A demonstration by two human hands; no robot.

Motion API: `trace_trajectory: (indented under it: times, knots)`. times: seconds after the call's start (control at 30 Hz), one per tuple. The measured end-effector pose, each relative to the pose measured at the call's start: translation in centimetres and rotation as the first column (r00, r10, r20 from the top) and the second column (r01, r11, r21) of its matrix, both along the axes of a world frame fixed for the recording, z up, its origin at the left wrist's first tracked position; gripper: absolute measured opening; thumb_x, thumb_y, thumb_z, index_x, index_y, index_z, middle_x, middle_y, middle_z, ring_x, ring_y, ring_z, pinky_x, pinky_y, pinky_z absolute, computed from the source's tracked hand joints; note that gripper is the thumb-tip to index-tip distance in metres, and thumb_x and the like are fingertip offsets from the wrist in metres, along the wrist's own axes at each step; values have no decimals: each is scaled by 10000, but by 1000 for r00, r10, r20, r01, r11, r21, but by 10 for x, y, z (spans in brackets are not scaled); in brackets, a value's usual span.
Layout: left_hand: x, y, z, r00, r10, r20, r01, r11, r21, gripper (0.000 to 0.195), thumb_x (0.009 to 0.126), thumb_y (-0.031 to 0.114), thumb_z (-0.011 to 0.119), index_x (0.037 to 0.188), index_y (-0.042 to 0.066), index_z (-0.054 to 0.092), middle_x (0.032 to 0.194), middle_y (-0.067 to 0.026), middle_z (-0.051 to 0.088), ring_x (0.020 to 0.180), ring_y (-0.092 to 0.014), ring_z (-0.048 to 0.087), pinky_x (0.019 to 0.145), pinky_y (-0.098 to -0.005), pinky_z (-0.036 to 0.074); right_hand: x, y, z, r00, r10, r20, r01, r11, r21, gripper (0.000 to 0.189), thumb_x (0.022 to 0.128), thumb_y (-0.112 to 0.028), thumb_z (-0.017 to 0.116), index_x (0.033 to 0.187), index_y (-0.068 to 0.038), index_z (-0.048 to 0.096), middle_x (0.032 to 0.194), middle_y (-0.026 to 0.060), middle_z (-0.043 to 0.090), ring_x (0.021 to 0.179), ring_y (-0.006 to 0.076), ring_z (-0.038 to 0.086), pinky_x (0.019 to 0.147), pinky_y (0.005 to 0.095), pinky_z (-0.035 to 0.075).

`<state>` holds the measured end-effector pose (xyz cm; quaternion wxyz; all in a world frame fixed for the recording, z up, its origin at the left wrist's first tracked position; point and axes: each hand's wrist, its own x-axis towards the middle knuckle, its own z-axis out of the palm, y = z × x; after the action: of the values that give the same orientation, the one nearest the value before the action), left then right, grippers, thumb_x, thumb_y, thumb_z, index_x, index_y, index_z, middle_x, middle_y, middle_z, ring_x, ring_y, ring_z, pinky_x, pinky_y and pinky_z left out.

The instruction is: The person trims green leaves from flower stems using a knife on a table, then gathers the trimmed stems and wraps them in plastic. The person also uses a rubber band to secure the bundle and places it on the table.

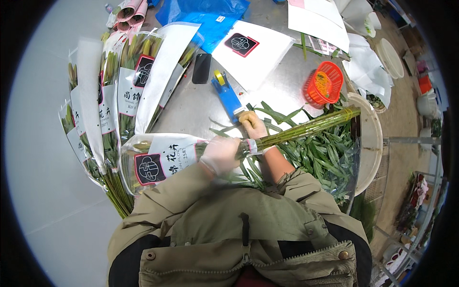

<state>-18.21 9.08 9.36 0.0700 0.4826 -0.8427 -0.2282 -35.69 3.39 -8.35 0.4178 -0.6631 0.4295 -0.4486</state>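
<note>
My left hand (220, 152), gloved and blurred, grips the narrow neck of a clear-and-white flower sleeve (175, 150) holding a bouquet of budded stems. Bare green stems (304, 131) run out of the sleeve to the right, with a yellow rubber band (348, 114) near their cut ends. A pale band (252, 146) shows at the neck. Beyond the stems, my right hand (252, 123), gloved, has its fingers curled at the cutter end of a blue tape dispenser (227, 98). Whether it pinches tape is too small to see. The right forearm passes beneath the stems.
Several sleeved bouquets (125, 97) lie at the left. Beyond the dispenser are a smartphone (202, 68), a printed white sleeve (256, 50) and blue plastic sheeting (204, 18). A red basket (324, 84) holds rubber bands. Stripped leaves (322, 161) heap beside a white tub (371, 143).
</note>
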Motion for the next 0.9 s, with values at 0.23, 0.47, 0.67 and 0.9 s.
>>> trace_trajectory:
  times: [0.23, 0.47, 0.67, 0.9]
  knots:
    - [1, -23, 12, 989, 83, 123, -96, 990, 105, 379, 697, 259, 746, 990, 49, 629, 890, -217, 699, 849, -419, 675, 819, -492, 531, -37, 100, 73, 983, -28, -180, 105, 894, 435, 87, 946, -101, 589, 939, -21, 623, 860, 82, 673, 762, 214, 620, 761, 324, 508]
    - [-29, 11, -11, 981, 7, 194, 0, 999, -37, 262, 732, 236, 734, 906, 67, 635, 813, -145, 683, 789, -356, 681, 774, -450, 504, -11, 127, 130, 756, -446, 479, -63, 679, 732, 162, 989, -133, 580, 894, -21, 649, 678, 26, 599, 595, 122, 542, 609, 252, 456]
    - [-19, 40, -23, 962, -47, 269, 34, 998, 52, 339, 722, 306, 750, 943, 73, 641, 839, -131, 711, 808, -321, 710, 770, -463, 519, -22, 158, 159, 599, -372, 709, -384, 644, 662, 621, 1031, -474, 541, 1402, 20, 480, 1210, 174, 639, 1030, 234, 623, 953, 362, 509]
    - [-38, 99, -15, 934, -259, 246, 209, 955, 212, 327, 730, 249, 758, 1006, 85, 692, 938, -123, 735, 910, -302, 726, 822, -429, 534, -69, 157, 206, 265, 541, -799, -260, 837, 481, 477, 862, -474, 713, 1163, -105, 682, 979, 123, 735, 894, 321, 704, 877, 391, 529]
